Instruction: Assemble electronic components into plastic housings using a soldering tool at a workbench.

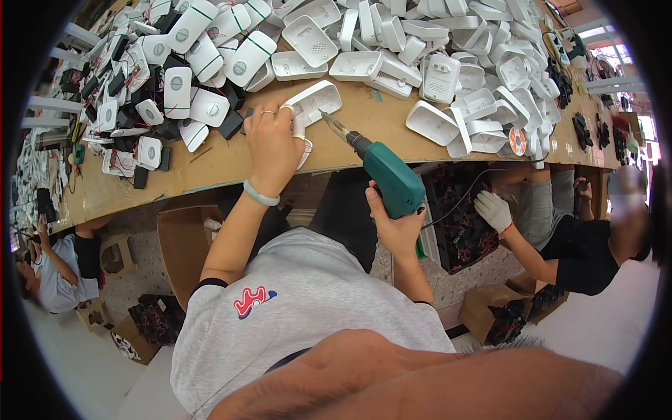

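Observation:
My left hand [273, 143] presses on an open white plastic housing [316, 99] lying at the near edge of the wooden workbench [210, 164]. It wears a ring and a pale bracelet at the wrist. My right hand [396, 227] grips the handle of a green electric screwdriver [388, 178]. The screwdriver's metal bit [333, 123] points up and left and sits just beside the housing, right of my left fingers. I cannot tell whether the bit touches the housing.
A heap of empty white housings [434, 49] covers the bench's far and right side. Closed white units with green stripes [210, 49] and black parts pile up at left. A co-worker's gloved hand [493, 210] reaches into a box of black parts [462, 231]. Cardboard boxes [183, 241] stand below the bench.

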Tool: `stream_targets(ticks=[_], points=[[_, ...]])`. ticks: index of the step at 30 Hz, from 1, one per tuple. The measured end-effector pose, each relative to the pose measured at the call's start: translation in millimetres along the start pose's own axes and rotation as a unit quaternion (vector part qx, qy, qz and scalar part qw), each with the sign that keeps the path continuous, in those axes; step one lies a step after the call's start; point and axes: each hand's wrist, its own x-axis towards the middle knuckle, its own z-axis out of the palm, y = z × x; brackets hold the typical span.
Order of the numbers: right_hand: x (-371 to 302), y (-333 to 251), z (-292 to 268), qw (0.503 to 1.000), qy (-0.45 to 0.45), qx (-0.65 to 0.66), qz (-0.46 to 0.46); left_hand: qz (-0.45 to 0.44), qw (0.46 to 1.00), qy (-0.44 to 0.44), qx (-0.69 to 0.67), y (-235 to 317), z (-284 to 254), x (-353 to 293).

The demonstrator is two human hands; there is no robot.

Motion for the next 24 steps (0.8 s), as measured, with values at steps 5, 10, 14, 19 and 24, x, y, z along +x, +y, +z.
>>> stream_targets(ticks=[5,10,14,19,24], points=[[10.2,-2.6,2.4,0.996,-0.035,-0.021,0.075,-0.054,0.993,-0.036,-0.1,-9.7,15.7,-4.9],[23.9,-2.8,10.9,0.995,-0.068,-0.057,0.049,-0.03,0.997,-0.049,-0.053,-7.3,12.2,-1.4],[31.1,-4.2,13.5,0.992,-0.086,-0.082,0.04,-0.028,0.997,-0.045,-0.056,-7.8,13.7,-1.7],[36.4,-2.7,15.5,0.992,-0.092,-0.085,0.025,-0.016,0.998,-0.037,-0.055,-5.3,10.6,-0.4],[39.9,-4.2,15.9,0.99,-0.1,-0.097,0.013,-0.021,0.997,-0.05,-0.049,-3.9,9.6,-0.6]])
